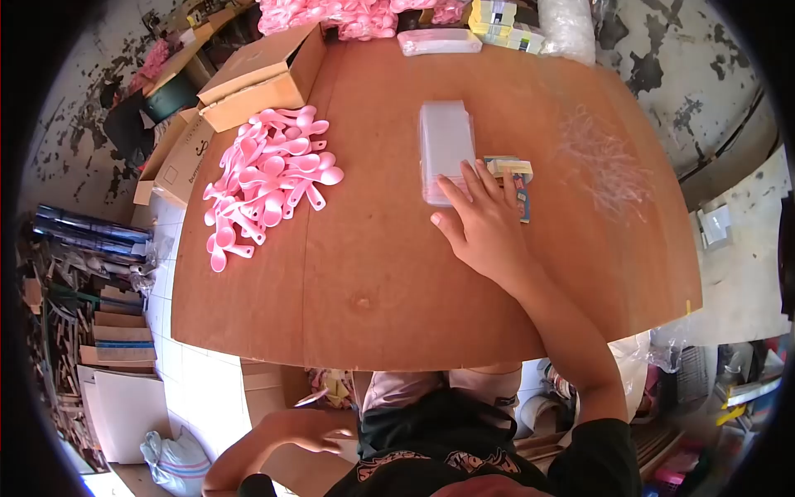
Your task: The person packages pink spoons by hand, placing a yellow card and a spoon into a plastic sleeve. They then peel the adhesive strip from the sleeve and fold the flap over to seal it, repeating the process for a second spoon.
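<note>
My right hand [489, 228] lies over the table with its fingers spread and nothing gripped. Its fingertips reach the near end of a stack of clear plastic sleeves [447, 137]. Beside the stack, partly covered by the same fingers, are a small yellowish box [520, 168] and a blue printed piece [523, 203]. Below the table's front edge, near my lap, my left hand [310, 429] hangs with its fingers loosely stretched and holds nothing. A heap of pink plastic spoons [273, 174] covers the left part of the table.
Thin clear strips [604, 161] lie scattered on the table's [373, 273] right side. An opened cardboard box [261, 74] stands behind the spoons. Along the far edge are bagged pink items [331, 18], a clear packet [439, 42] and a plastic-wrapped roll [567, 29].
</note>
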`<state>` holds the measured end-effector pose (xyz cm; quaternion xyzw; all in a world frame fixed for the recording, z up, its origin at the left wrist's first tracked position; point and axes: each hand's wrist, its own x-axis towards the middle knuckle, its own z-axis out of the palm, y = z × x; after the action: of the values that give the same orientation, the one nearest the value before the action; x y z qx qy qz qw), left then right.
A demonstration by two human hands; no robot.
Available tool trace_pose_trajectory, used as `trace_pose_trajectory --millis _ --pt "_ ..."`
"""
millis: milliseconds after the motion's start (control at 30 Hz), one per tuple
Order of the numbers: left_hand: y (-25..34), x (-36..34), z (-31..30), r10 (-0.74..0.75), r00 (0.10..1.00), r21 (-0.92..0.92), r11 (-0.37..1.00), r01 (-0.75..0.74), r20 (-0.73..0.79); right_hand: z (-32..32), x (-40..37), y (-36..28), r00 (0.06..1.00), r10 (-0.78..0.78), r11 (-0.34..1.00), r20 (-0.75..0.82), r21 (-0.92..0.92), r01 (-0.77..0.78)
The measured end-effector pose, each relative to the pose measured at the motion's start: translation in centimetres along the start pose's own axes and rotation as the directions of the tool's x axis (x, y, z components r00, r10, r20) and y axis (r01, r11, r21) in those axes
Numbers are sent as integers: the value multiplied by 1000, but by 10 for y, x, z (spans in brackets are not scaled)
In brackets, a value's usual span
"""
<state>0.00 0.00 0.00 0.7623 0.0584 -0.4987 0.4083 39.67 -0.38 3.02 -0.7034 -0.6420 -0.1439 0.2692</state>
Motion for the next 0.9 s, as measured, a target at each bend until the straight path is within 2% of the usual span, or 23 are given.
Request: trace_pose_trajectory --millis 33,67,100,167,200,233,300,367,433,467,533,600,667,733,767,833,867,900 --pt "20 -7 -14 124 991 -241 961 -135 -59 1 -1 -1 1000 -4 997 22 -71 6" --pt "42 -15 -32 247 960 -202 941 -270 -132 1 -2 -1 999 -9 990 43 -142 15" --pt "59 -12 -53 397 893 -140 892 -430 -214 1 -4 6 998 -26 985 55 -170 35" --pt "91 -40 -106 445 855 -140 860 -491 -265 6 -1 6 998 -29 981 50 -188 38" --pt "88 -38 -119 511 738 -56 805 -591 -440 8 0 6 999 -35 981 40 -189 42" --pt "85 -32 -132 564 581 48 740 -671 -586 8 0 6 999 -33 983 20 -178 36" --pt "87 -26 -174 468 433 194 819 -540 -770 4 0 5 1000 -30 985 6 -170 31" --pt "85 -4 -212 309 233 180 875 -449 -922 -4 4 0 1000 -5 986 9 -169 7" --pt "62 30 -247 290 50 238 863 -445 -956 -3 3 -3 1000 -8 985 23 -171 11" --pt "59 39 -258 290 49 239 863 -445 -956 -2 3 -2 999 -3 985 37 -174 10" --pt "57 50 -274 203 -109 230 857 -461 -973 7 1 2 999 -15 983 34 -185 21" --pt "53 55 -283 171 -94 195 884 -425 -981 9 1 2 999 -27 980 32 -195 32" --pt "51 59 -284 129 -83 151 907 -392 -988 3 4 -2 999 -31 989 -39 -149 25" --pt "54 57 -282 260 -275 335 901 -276 -926 -8 8 -7 997 -57 994 -54 -95 52" --pt "55 58 -282 255 -274 330 902 -278 -927 -13 8 -10 994 -79 996 -75 -41 76" --pt "58 59 -282 442 -437 528 845 -91 -783 -20 6 -16 990 -125 991 -64 37 128" --pt "57 57 -282 439 -435 525 846 -94 -786 -21 5 -18 984 -169 978 -61 112 175" --pt "56 56 -282 493 -372 549 834 -58 -787 -18 5 -19 984 -168 978 -54 113 173"
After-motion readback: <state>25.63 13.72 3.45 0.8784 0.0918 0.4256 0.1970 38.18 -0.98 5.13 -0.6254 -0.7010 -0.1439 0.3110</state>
